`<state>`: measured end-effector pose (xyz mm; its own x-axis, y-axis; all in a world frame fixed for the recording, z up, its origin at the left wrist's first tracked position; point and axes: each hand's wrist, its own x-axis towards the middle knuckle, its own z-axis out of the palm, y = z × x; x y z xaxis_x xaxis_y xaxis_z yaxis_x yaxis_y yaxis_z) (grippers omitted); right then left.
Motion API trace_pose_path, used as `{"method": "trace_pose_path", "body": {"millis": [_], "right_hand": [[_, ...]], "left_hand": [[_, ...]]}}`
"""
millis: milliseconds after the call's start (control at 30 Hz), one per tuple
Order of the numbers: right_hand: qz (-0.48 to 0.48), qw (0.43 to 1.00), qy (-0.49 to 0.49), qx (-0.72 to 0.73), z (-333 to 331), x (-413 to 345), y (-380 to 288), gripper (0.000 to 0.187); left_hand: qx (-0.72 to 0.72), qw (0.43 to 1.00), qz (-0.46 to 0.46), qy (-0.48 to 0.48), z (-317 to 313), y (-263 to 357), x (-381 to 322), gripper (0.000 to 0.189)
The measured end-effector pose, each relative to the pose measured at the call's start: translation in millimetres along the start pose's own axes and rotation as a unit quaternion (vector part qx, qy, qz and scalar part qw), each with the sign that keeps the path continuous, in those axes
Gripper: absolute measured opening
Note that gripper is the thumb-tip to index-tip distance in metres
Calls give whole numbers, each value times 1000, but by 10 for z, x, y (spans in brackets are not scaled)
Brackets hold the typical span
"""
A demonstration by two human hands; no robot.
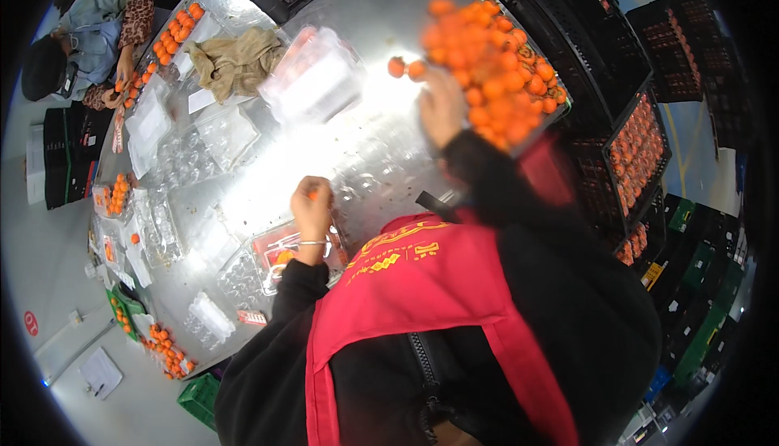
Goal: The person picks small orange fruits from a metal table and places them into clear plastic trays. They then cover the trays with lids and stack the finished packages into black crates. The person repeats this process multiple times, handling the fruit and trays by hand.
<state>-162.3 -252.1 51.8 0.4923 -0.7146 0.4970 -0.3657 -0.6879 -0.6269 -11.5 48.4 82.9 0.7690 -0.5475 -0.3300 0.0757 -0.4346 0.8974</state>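
On the metal table, my left hand (310, 205) is closed around a small orange fruit (313, 195), of which only a part shows, above a clear plastic tray (268, 263). At the edge of a large blurred pile of orange fruits (493, 74), my right hand (441, 102) reaches out with its fingertips at an orange fruit (417, 69). Another fruit (396, 67) lies just left of it. Whether the right hand grips the fruit cannot be told. Clear moulded plastic trays (383, 172) lie between my hands.
A stack of clear containers (313, 74) and a crumpled brown cloth (237, 62) lie across the metal table (225, 202). A co-worker (97, 32) handles fruits at the far left. Black crates (572, 38) stand at the right, and a green crate (199, 398) stands low at the left.
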Motion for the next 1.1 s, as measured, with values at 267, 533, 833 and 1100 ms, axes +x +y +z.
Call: {"method": "trace_pose_path", "body": {"millis": [267, 533, 833, 1100], "right_hand": [[111, 989, -74, 60, -694, -567, -19, 21], [61, 987, 88, -123, -1490, -275, 336, 20], [47, 983, -26, -174, -1516, 205, 907, 47], [201, 928, -192, 247, -1084, -584, 56, 42]], "left_hand": [[213, 966, 141, 41, 543, -684, -152, 35], [-356, 913, -135, -143, 474, 308, -151, 28], [-131, 947, 33, -292, 912, 415, 194, 44], [88, 941, 236, -225, 790, 110, -61, 53]]}}
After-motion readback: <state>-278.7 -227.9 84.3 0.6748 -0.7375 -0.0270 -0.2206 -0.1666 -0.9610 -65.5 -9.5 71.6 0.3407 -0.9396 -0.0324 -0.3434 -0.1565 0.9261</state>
